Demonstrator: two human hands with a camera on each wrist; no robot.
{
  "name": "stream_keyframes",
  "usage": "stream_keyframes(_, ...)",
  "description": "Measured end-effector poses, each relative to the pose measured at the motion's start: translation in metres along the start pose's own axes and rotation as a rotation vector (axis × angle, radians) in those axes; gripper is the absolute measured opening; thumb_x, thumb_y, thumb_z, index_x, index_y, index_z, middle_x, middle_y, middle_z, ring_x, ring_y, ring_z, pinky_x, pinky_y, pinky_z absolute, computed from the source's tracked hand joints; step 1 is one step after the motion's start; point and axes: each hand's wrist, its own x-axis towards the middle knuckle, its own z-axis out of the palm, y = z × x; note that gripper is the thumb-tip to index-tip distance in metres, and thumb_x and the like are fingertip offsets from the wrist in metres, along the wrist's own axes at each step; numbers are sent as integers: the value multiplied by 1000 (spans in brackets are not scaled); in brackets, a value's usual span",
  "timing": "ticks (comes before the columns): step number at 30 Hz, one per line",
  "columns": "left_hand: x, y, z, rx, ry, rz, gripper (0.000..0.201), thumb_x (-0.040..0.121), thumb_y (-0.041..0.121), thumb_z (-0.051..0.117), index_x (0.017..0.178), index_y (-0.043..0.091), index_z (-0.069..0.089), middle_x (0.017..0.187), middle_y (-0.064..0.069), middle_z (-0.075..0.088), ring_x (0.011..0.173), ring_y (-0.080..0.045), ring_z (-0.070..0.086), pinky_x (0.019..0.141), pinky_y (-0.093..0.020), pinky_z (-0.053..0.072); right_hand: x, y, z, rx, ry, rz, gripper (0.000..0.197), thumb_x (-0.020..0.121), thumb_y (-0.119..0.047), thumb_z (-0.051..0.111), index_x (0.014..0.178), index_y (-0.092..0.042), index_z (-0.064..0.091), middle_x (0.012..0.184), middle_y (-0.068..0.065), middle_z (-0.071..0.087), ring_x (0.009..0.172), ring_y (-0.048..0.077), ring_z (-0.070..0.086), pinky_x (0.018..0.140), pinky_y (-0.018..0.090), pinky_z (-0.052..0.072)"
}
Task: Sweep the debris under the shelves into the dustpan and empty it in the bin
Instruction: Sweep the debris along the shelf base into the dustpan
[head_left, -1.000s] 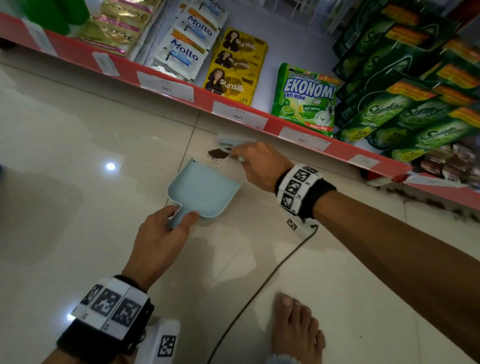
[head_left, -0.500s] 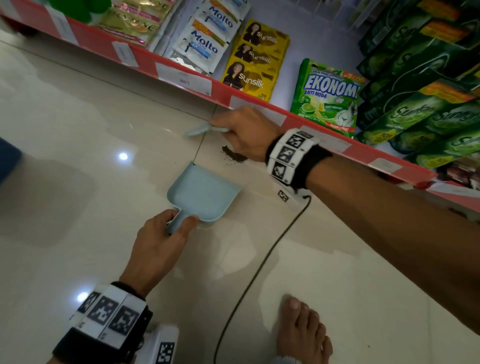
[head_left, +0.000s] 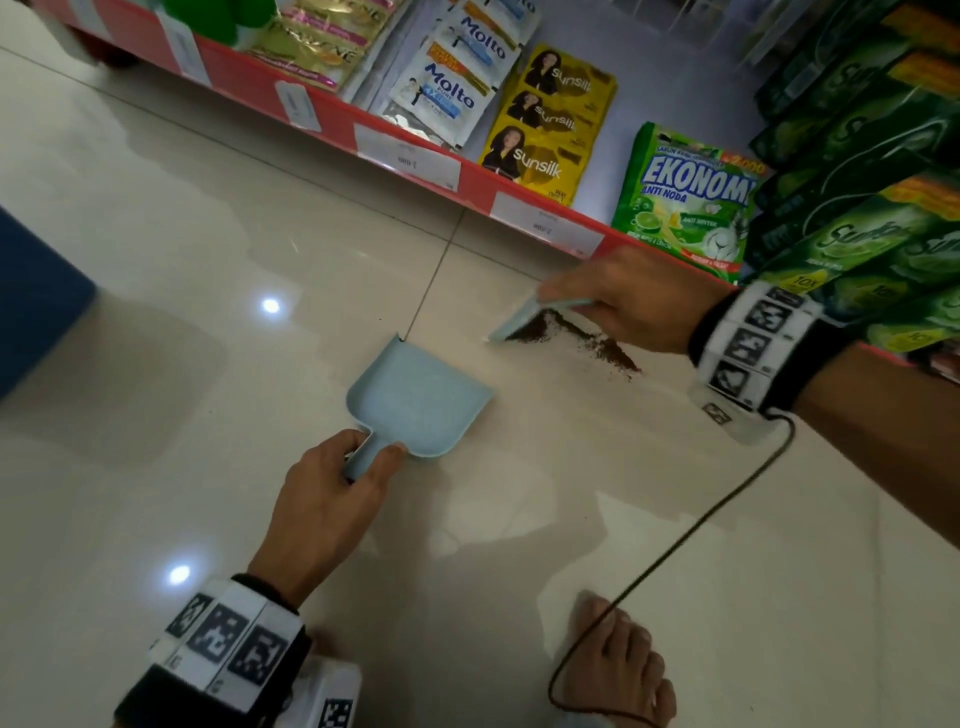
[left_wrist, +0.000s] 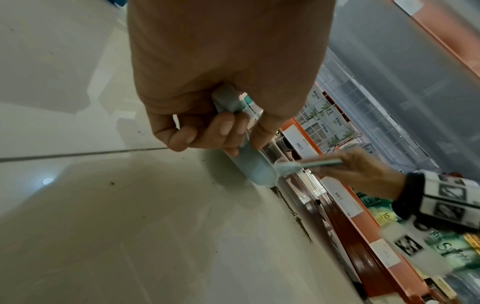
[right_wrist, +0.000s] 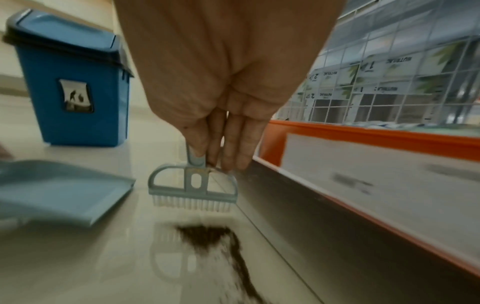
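Note:
A pale blue dustpan (head_left: 415, 397) lies on the cream tile floor, its mouth facing the shelf. My left hand (head_left: 332, 493) grips its short handle (left_wrist: 231, 105). To the right, my right hand (head_left: 628, 299) holds a small pale blue brush (head_left: 524, 319) by its handle; the white bristles (right_wrist: 192, 204) hover just above the floor. Dark brown debris (head_left: 576, 338) lies in a streak right behind the brush, and the same debris (right_wrist: 221, 242) trails back toward the shelf base. A gap of bare floor separates the pile from the pan's lip.
The red-edged bottom shelf (head_left: 415, 156) carries sachets and green detergent packs, close behind my right hand. A blue bin (right_wrist: 70, 82) with a swing lid stands on the floor to the left. My bare foot (head_left: 618, 660) and a black cable (head_left: 675, 545) are near the bottom.
My right hand has moved right along the shelf with the brush, and the debris is now a longer streak to the right of the dustpan. My left hand still holds the pan.

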Motion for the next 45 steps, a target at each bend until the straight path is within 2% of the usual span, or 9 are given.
stream_keyframes(3, -2, 1, 4, 1, -10, 1, 42, 91, 44, 60, 80, 3, 61, 50, 5, 46, 41, -4, 41, 44, -17, 29, 43, -19, 1, 4, 97, -60, 32, 98, -12, 53, 127, -16, 66, 120, 6, 71, 102, 23, 68, 90, 24, 47)
stream_keyframes(6, -8, -1, 8, 1, -30, 16, 41, 91, 44, 60, 80, 4, 62, 51, 4, 48, 41, -4, 42, 41, -15, 31, 91, -46, 11, 54, 124, -99, 33, 99, -14, 48, 126, -18, 66, 119, 4, 71, 103, 22, 66, 90, 38, 52)
stream_keyframes(11, -23, -6, 13, -14, -46, 34, 34, 90, 42, 62, 77, 10, 62, 49, 2, 53, 42, -2, 49, 42, -13, 38, 119, -64, 34, 27, 40, -122, 36, 99, -10, 46, 125, -23, 67, 111, 4, 73, 93, 22, 68, 82, 37, 54)
stream_keyframes(17, -26, -17, 12, -27, -45, 19, 41, 90, 46, 60, 76, 6, 59, 57, 0, 56, 45, -4, 44, 47, -20, 37, 45, -13, 32, -4, -58, -136, 30, 95, -8, 55, 118, -16, 71, 111, 12, 72, 99, 33, 68, 87, 42, 55)
stream_keyframes(21, -19, -13, 16, -30, -56, 41, 42, 90, 45, 61, 74, 6, 57, 54, 5, 49, 45, -4, 43, 49, -21, 35, -17, 19, 24, -12, -34, -51, 40, 85, 8, 60, 119, -10, 70, 123, 13, 69, 110, 34, 67, 91, 51, 56)
stream_keyframes(28, -4, 11, 22, -44, -98, 91, 46, 90, 43, 64, 78, -1, 56, 54, 4, 48, 44, -4, 39, 50, -25, 34, -42, 23, 20, 75, 339, 106, 36, 93, 1, 59, 125, -12, 68, 118, 10, 71, 96, 32, 69, 82, 43, 56)
stream_keyframes(36, 3, 31, 25, -46, -116, 102, 40, 89, 43, 63, 80, 5, 61, 53, 5, 50, 44, -4, 42, 50, -24, 35, -23, 5, 41, -53, 115, 256, 44, 94, 0, 46, 131, -20, 62, 135, 6, 61, 117, 29, 61, 95, 42, 51)
stream_keyframes(40, 3, 31, 26, -53, -104, 101, 42, 89, 43, 63, 78, 2, 59, 53, 5, 49, 44, -3, 40, 50, -24, 34, -57, 1, 46, 19, 46, 203, 39, 96, -5, 49, 128, -19, 65, 130, 5, 66, 111, 29, 65, 91, 42, 53)
stream_keyframes(45, 4, 34, 29, -52, -120, 84, 39, 89, 41, 64, 77, 5, 59, 53, 6, 50, 45, -4, 41, 51, -24, 35, -77, 2, 44, -25, 318, 264, 36, 91, 2, 51, 121, -13, 66, 109, 11, 72, 87, 35, 68, 70, 41, 56)
